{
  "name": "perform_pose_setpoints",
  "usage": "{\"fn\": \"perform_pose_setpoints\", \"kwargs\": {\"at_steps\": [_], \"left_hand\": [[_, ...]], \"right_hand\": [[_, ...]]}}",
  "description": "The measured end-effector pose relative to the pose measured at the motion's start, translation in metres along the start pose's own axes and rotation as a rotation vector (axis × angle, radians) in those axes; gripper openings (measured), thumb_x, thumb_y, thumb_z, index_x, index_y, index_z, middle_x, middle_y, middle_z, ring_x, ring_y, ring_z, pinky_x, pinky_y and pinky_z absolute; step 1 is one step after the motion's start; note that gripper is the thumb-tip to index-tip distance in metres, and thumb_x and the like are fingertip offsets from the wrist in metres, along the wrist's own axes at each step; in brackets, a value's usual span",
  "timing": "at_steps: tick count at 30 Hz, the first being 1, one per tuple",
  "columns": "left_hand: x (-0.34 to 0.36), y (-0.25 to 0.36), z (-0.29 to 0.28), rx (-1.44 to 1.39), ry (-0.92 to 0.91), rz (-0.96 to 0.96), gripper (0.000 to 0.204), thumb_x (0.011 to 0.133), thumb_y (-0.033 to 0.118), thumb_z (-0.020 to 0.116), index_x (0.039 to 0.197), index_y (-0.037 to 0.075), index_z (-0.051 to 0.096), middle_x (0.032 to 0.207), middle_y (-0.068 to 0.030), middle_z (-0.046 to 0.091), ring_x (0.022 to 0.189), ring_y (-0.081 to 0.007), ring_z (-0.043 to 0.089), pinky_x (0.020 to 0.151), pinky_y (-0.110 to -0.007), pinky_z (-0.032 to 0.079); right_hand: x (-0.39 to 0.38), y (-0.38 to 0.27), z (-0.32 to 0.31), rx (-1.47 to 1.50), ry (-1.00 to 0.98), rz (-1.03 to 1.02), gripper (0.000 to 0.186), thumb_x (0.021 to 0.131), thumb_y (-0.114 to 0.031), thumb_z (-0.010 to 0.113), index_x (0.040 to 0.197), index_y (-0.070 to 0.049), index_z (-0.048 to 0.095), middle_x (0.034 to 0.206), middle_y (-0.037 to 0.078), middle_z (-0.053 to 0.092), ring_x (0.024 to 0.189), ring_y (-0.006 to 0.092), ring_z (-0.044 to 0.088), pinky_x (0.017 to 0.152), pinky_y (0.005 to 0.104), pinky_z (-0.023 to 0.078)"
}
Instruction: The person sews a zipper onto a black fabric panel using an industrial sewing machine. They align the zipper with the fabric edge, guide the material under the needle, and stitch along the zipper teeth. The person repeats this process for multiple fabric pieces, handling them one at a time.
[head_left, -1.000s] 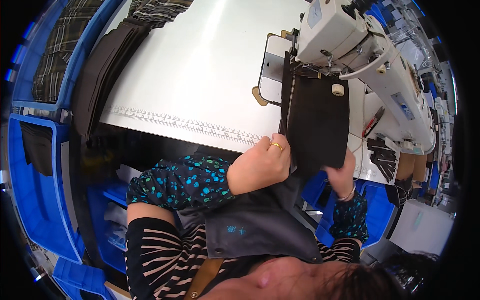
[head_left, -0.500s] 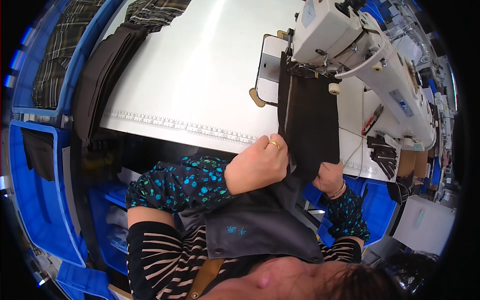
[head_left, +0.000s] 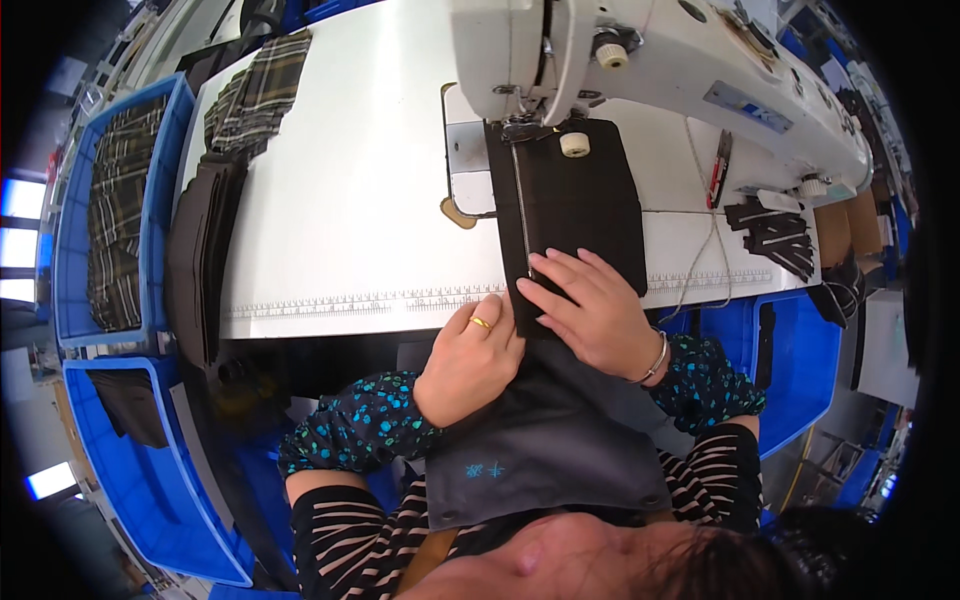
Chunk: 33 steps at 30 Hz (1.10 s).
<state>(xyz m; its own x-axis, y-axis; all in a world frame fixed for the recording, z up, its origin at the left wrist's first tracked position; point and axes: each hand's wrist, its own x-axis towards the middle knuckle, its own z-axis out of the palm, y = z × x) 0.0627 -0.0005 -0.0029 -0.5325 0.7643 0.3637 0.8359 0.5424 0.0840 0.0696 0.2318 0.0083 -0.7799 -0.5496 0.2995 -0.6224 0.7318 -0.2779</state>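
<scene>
A black fabric panel [head_left: 585, 200] lies on the white table under the head of a sewing machine [head_left: 510, 75]. A pale narrow line [head_left: 520, 190] runs along it near its left edge. With fingers curled, my left hand [head_left: 470, 360] pinches the panel's near left edge at the table's front. My right hand [head_left: 595, 315] lies palm down on the near part of the panel, its fingers stretched out and apart, fingertips by the pale line. The fabric's far end is partly hidden behind the machine.
Stacked dark fabric pieces [head_left: 205, 255] and plaid pieces [head_left: 260, 95] lie at the table's left end. Blue bins [head_left: 185, 500] stand beyond. To the right are a red-and-black tool [head_left: 719, 170], a loose cord [head_left: 695, 270] and dark strips [head_left: 770, 235]. A printed ruler [head_left: 400, 300] lines the front edge.
My right hand has gone from the panel's near right corner to flat on top of it, fingers spread. My left hand stays at the near left edge. The whole view has shifted.
</scene>
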Motion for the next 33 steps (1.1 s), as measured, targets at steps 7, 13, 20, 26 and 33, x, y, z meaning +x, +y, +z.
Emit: {"fn": "perform_pose_setpoints", "kwargs": {"at_steps": [7, 13, 20, 26, 33], "left_hand": [[0.012, -0.027, -0.017, -0.201, 0.087, -0.139, 0.022, 0.08, 0.005, 0.074, 0.102, 0.002, 0.074, 0.114, -0.0107, 0.074, 0.096, -0.0263, 0.066, 0.084, -0.036, 0.057], [0.05, -0.053, -0.013, -0.069, 0.063, -0.174, 0.046, 0.088, 0.019, 0.081, 0.13, 0.004, 0.07, 0.139, -0.0067, 0.068, 0.119, -0.031, 0.063, 0.1, -0.042, 0.052], [0.057, -0.065, -0.008, -0.049, -0.144, -0.132, 0.077, 0.072, 0.048, 0.084, 0.137, 0.008, 0.069, 0.147, -0.0022, 0.062, 0.129, -0.0273, 0.058, 0.109, -0.044, 0.046], [0.063, -0.067, -0.014, 0.003, -0.167, -0.105, 0.08, 0.068, 0.052, 0.086, 0.134, 0.009, 0.071, 0.141, -0.0003, 0.065, 0.126, -0.0257, 0.059, 0.108, -0.046, 0.046], [0.08, -0.092, -0.009, -0.013, -0.126, -0.083, 0.074, 0.072, 0.058, 0.08, 0.126, 0.008, 0.074, 0.135, -0.0005, 0.066, 0.125, -0.0256, 0.059, 0.107, -0.048, 0.047]], "right_hand": [[-0.017, -0.005, 0.016, -0.01, 0.011, 0.024, 0.057, 0.093, -0.026, 0.075, 0.144, -0.005, 0.063, 0.157, 0.018, 0.054, 0.144, 0.0358, 0.053, 0.116, 0.0506, 0.043], [-0.012, -0.005, 0.014, -0.036, 0.03, -0.008, 0.055, 0.092, -0.028, 0.075, 0.139, -0.001, 0.065, 0.149, 0.021, 0.059, 0.137, 0.0365, 0.059, 0.112, 0.0493, 0.048], [0.005, 0.028, -0.008, -0.002, 0.007, -0.094, 0.057, 0.087, -0.034, 0.08, 0.134, -0.005, 0.068, 0.149, 0.016, 0.061, 0.131, 0.0363, 0.062, 0.109, 0.0512, 0.05], [0.028, 0.047, -0.01, -0.115, -0.008, 0.03, 0.089, 0.074, -0.063, 0.081, 0.14, -0.006, 0.065, 0.148, 0.018, 0.058, 0.135, 0.0369, 0.055, 0.115, 0.0569, 0.041], [0.049, 0.063, -0.01, -0.145, -0.025, 0.015, 0.091, 0.073, -0.063, 0.082, 0.14, -0.005, 0.064, 0.147, 0.019, 0.058, 0.136, 0.0364, 0.055, 0.115, 0.0554, 0.041]]}}
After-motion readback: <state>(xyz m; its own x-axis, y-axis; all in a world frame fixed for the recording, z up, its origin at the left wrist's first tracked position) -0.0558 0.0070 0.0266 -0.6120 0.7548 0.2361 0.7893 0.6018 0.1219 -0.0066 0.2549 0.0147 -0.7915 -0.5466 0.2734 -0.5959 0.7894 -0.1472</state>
